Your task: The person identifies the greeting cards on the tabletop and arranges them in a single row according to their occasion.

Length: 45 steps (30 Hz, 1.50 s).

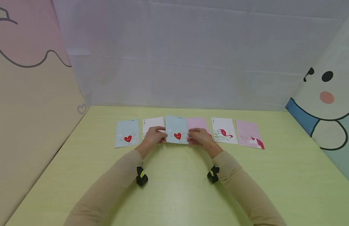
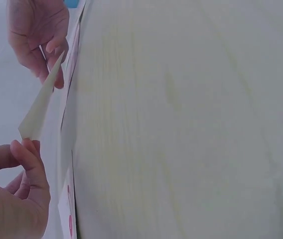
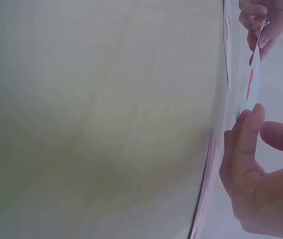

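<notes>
Blue heart card [image 1: 176, 133] sits mid-row at the far side of the table [image 1: 174, 188], lifted off the surface at its near edge; red heart printed low on its face. Both hands are on it. Left hand [image 1: 155, 135] pinches the card's left edge, thumb and fingers closed on the paper; the left wrist view shows the card [image 2: 39, 107] edge-on, raised clear of the tabletop between the two hands. Right hand [image 1: 199, 137] pinches the right edge, fingertips curled round it; the right wrist view shows the thin edge [image 3: 251, 84] running from that thumb up to the other hand.

The held card overlaps its neighbours. Just left, partly under the left hand, a white card [image 1: 153, 123]. Just right, partly under the right hand, a pink card [image 1: 197, 123].

Further out, flat on the table: a second blue heart card [image 1: 127, 133] at the left end, a white flamingo card [image 1: 223, 130] right of the pink one, and a pink unicorn card [image 1: 250, 134] at the right end.

Tan sleeves [image 1: 112, 185] cover both forearms. A black wrist camera [image 1: 141, 177] hangs under each.
</notes>
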Each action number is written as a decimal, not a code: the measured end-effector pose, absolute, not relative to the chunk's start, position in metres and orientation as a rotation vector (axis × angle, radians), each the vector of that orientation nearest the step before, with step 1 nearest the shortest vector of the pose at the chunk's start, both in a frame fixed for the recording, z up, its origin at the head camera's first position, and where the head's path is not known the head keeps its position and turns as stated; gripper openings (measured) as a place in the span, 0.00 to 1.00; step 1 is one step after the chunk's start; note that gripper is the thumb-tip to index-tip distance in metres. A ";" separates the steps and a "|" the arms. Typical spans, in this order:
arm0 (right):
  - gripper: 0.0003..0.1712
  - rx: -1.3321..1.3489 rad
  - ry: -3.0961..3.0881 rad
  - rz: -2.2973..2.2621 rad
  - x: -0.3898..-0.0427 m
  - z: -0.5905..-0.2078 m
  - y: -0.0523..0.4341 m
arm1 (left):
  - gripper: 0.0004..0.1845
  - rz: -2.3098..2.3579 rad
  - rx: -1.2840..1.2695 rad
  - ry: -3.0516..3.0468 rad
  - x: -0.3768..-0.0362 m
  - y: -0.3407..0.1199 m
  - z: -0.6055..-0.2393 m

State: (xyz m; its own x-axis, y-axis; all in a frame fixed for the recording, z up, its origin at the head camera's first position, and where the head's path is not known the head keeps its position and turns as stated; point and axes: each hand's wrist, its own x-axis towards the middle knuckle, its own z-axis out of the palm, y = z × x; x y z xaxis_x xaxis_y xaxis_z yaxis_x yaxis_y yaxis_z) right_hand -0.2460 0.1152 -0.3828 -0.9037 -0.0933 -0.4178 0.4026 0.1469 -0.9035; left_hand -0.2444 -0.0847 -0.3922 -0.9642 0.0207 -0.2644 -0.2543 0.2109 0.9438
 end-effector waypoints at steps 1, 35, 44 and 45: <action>0.20 0.290 2.076 -1.804 -0.245 -0.382 0.115 | 0.18 1.829 -0.214 2.259 -0.244 -0.086 -0.391; 0.20 0.108 2.068 -1.899 -0.205 -0.370 0.093 | 0.29 1.809 -0.062 2.224 -0.193 -0.136 -0.376; 0.23 0.057 2.015 -1.939 -0.194 -0.372 0.083 | 0.29 1.811 0.007 2.223 -0.178 -0.150 -0.377; 0.23 0.050 2.009 -1.945 -0.193 -0.372 0.081 | 0.29 1.808 0.013 2.226 -0.177 -0.152 -0.378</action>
State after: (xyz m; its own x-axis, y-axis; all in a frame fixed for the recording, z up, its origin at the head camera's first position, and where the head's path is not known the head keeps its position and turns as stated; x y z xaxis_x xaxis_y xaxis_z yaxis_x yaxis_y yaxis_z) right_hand -0.1931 0.0813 -0.3717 -0.9406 -0.2102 -0.2666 0.2597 0.0605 -0.9638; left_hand -0.1766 -0.1518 -0.3779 -0.9626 0.1773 -0.2047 -0.1640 0.2200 0.9616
